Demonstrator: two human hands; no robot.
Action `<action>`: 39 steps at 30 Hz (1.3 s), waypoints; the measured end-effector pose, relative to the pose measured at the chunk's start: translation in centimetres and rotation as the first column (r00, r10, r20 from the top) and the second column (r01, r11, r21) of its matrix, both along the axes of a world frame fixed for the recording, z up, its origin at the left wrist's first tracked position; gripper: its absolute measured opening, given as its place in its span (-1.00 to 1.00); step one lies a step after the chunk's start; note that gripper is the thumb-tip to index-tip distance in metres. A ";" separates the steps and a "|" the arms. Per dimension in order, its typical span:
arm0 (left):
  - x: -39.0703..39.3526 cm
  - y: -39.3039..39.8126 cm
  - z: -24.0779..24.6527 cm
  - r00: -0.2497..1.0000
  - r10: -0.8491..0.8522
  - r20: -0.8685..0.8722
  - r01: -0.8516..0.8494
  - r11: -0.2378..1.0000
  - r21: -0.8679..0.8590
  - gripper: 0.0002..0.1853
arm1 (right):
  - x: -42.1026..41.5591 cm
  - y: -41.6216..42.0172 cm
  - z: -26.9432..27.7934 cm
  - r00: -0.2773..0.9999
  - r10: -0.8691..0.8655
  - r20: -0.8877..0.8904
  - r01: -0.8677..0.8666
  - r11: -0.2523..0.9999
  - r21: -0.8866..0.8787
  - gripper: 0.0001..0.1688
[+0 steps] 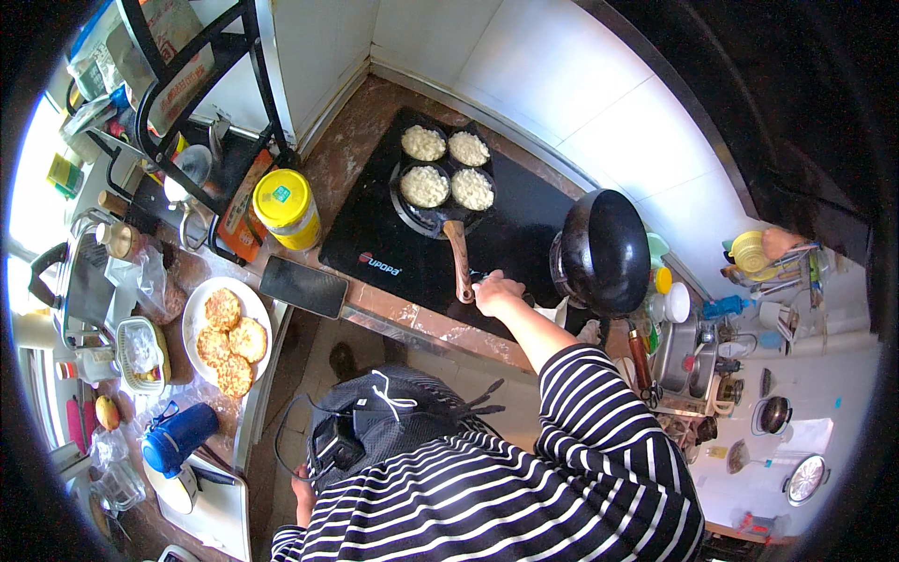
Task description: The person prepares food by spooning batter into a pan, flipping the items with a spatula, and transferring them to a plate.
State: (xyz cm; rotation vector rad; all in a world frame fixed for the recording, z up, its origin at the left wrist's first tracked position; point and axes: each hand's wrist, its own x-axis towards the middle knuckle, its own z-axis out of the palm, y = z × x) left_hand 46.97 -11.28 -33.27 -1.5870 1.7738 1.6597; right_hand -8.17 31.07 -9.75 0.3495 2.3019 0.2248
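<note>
A four-cup frying pan (pixel 448 168) with a wooden handle (pixel 459 263) sits on the black cooktop (pixel 407 246). Each cup is filled with a pale, lumpy mixture (pixel 424 187). My right hand (pixel 500 291) reaches to the cooktop's front part, just right of the handle's tip; its fingertips are low there, and whether they grip anything is unclear. My left hand (pixel 303 495) hangs by my waist beside a black device, partly hidden by the sleeve and clothing. On the left counter, several browned round patties (pixel 223 309) lie on a white plate (pixel 191 330).
A black wok (pixel 607 253) stands tilted at the cooktop's right. A yellow-lidded jar (pixel 286 209) and a smartphone (pixel 303 286) are left of the cooktop, near a black metal rack (pixel 151 119). A blue bottle (pixel 180 437) lies beyond the plate. A sink (pixel 680 355) is farther right.
</note>
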 end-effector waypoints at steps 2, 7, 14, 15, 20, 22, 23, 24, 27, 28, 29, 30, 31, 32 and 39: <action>-0.4 0.3 0.7 1.000 0.024 -0.019 -0.023 0.999 0.029 -0.60 | 0.0 -0.1 0.5 0.997 0.066 0.029 -0.066 0.998 -0.003 -0.29; -2.2 0.8 4.2 0.995 0.073 -0.064 -0.068 0.995 0.075 -0.63 | 0.0 -0.9 1.7 0.998 0.067 0.020 -0.067 0.997 0.024 -0.33; -1.5 0.8 2.8 0.989 0.139 -0.058 -0.132 0.986 0.104 -0.65 | -0.1 -1.5 3.0 0.979 0.163 0.120 -0.168 0.985 0.035 -0.34; -1.1 0.7 2.1 0.985 0.165 -0.043 -0.158 0.977 0.141 -0.65 | -0.1 -1.5 3.1 0.986 0.137 0.099 -0.140 0.990 0.015 -0.34; 0.3 0.3 0.8 0.989 -0.037 -0.140 0.041 0.999 0.026 -0.68 | 0.0 -1.5 3.1 0.992 0.107 0.063 -0.109 0.993 0.033 -0.35; 0.1 0.5 1.0 0.993 0.090 -0.082 -0.083 0.993 0.079 -0.67 | 0.0 -1.6 3.0 0.993 0.104 0.058 -0.107 0.993 0.041 -0.34; -0.2 0.6 1.2 0.987 0.152 -0.050 -0.146 0.984 0.102 -0.66 | 0.0 -1.6 2.9 0.993 0.103 0.060 -0.106 0.993 0.051 -0.33; -0.4 0.8 1.6 0.987 0.149 -0.062 -0.142 0.985 0.099 -0.65 | -0.1 -1.6 2.8 0.994 0.091 0.057 -0.093 0.995 0.048 -0.32; -1.4 1.1 3.0 0.989 0.112 -0.095 -0.105 0.992 0.074 -0.63 | -0.2 -1.6 2.8 0.996 0.066 0.062 -0.069 0.996 0.051 -0.31; -1.6 1.0 3.7 0.991 0.083 -0.104 -0.078 0.995 0.055 -0.62 | -0.2 -1.6 2.8 0.996 0.067 0.065 -0.070 0.996 0.049 -0.30; -1.8 1.0 4.3 0.992 0.054 -0.112 -0.050 0.998 0.036 -0.61 | -0.2 -1.5 2.8 0.995 0.069 0.068 -0.072 0.996 0.047 -0.30; -1.9 1.0 4.7 0.993 0.025 -0.119 -0.023 1.000 0.017 -0.60 | -0.2 -1.5 2.8 0.994 0.083 0.070 -0.086 0.995 0.049 -0.30; -1.9 0.9 5.0 0.992 -0.004 -0.126 0.004 1.000 -0.002 -0.59 | -0.2 -1.5 2.9 0.993 0.097 0.073 -0.101 0.994 0.051 -0.30; -2.0 1.0 4.9 0.987 -0.040 -0.155 0.027 0.996 -0.081 -0.58 | -0.1 -1.5 2.9 0.991 0.111 0.075 -0.115 0.992 0.053 -0.31; -0.4 0.8 0.6 0.997 -0.018 -0.076 0.017 1.000 -0.008 -0.61 | -0.1 -1.7 3.1 0.989 0.117 0.088 -0.123 0.990 0.063 -0.35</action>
